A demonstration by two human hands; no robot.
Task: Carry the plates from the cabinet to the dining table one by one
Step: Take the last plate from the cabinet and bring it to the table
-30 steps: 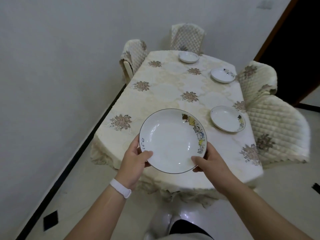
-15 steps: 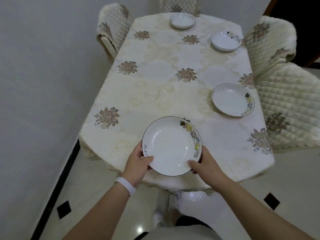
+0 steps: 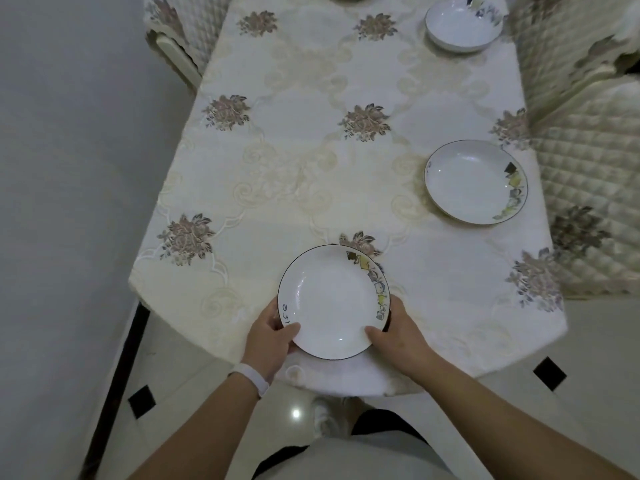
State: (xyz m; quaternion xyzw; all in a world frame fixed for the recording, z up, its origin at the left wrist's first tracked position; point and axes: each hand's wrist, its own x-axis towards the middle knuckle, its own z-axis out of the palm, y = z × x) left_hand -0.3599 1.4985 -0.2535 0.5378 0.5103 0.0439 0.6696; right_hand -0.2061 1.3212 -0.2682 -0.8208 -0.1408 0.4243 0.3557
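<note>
At the near end of the dining table (image 3: 277,174), the person is holding the plate (image 3: 332,303) low over the tablecloth, just inside the table's edge. Whether its base is already touching the cloth cannot be told.

The left hand (image 3: 270,336) is gripping the rim on its side, thumb lying on the upper face and fingers curled beneath. The right hand (image 3: 398,332) is gripping the opposite rim in the same way. A white wristband (image 3: 249,377) is sitting on the left wrist.

Handling, as a judgement: the plate is looking like glazed ceramic, so stiff, moderately heavy, smooth enough to slip, and liable to chip or crack if dropped. Taking it at two opposite points of the rim, thumbs above and fingers below, is suiting it well. Fingers under the rim are needing room to slide out on release.

Against the earlier frames: a second ago the plate was being carried short of the table and higher. It is now lying further forward and lower, over the cloth. The two-handed grip is remaining unchanged. The second plate (image 3: 476,181) and the far plate (image 3: 464,24) are keeping their places by the right edge.
</note>
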